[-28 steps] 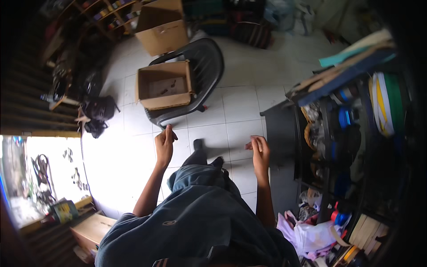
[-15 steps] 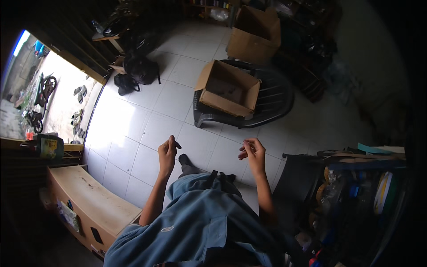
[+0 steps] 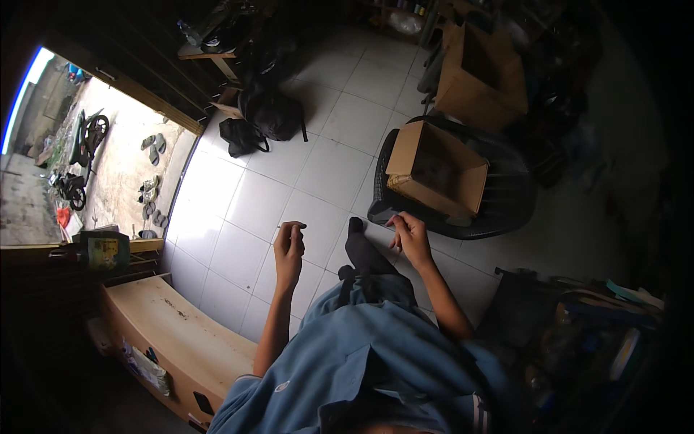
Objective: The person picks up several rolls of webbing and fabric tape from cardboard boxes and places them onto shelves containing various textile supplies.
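My left hand (image 3: 289, 252) hangs in the air over the floor tiles, its fingers loosely bent, with nothing visible in it. Off to its right, my right hand (image 3: 410, 239) is also raised and empty, fingers half curled and slightly apart. Just beyond the right hand stands a black plastic chair (image 3: 510, 199). An open cardboard box (image 3: 452, 186) rests on its seat, flaps spread; the inside is too dark to make out. Neither hand appears to hold the chair or the box.
Another open cardboard box (image 3: 481, 90) stands farther back. Black bags (image 3: 271, 112) lie on the floor near the open doorway. A wooden cabinet (image 3: 181, 318) is at my near left, and cluttered shelving (image 3: 593, 340) at my near right. Sandals (image 3: 153, 148) lie outside.
My view has shifted, so the chair and boxes appear farther right and the cabinet more fully in sight. One dark-socked foot has come forward between my hands. Both hands remain raised and empty.
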A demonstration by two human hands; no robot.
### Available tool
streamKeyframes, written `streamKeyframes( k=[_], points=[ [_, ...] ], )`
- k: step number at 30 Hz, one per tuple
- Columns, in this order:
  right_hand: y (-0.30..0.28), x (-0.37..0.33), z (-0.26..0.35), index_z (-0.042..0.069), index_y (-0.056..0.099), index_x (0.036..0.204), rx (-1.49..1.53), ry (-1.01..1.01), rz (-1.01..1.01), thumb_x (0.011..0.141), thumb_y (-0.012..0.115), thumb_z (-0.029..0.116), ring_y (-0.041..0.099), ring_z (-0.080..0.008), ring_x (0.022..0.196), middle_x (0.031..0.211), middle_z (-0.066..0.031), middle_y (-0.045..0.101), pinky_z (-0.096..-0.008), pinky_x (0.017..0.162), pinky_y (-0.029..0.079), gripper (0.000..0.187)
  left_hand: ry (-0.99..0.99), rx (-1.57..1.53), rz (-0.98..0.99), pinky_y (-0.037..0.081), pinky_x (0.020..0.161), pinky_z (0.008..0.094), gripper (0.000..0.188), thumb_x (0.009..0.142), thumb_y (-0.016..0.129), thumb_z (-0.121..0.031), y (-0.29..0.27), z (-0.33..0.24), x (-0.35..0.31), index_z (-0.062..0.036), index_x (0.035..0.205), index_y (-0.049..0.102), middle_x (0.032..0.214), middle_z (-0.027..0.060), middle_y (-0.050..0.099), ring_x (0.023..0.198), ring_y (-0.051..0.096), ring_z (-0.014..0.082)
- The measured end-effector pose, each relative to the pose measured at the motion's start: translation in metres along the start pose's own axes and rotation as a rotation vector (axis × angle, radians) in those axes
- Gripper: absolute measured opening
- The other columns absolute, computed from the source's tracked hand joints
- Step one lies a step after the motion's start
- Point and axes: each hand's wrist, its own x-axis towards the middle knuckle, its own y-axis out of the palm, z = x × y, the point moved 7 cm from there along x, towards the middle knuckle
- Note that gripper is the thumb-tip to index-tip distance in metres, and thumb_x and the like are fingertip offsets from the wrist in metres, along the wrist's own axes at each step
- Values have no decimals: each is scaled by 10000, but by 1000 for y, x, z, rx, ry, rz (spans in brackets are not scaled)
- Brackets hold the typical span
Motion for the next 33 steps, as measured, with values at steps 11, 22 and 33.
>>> streamKeyframes(
  k=[11,22,33],
  points=[
    [29,246,76,15,602,817,14,-60,67,980,476,250,430,-56,397,472,24,413,-221,466,444,312,-92,99,-112,196,412,248,542,986,418,-408,-9,-21,212,-10,642,550,465,-47,332,425,264,41],
    [14,459,151,-1,592,828,-58,-138,30,932,548,165,525,-71,483,581,-12,537,-227,457,421,201,-126,184,-41,251,381,216,318,954,541,-243,49,-84,441,-44,706,556,465,-50,388,398,344,29],
    [-89,595,187,-18,581,981,-31,-210,-366,885,577,42,605,-109,639,842,-72,605,-243,567,538,114,235,141,521,357,462,236,188,926,569,-178,231,-181,675,4,968,584,655,23,546,521,459,69]
  ],
)
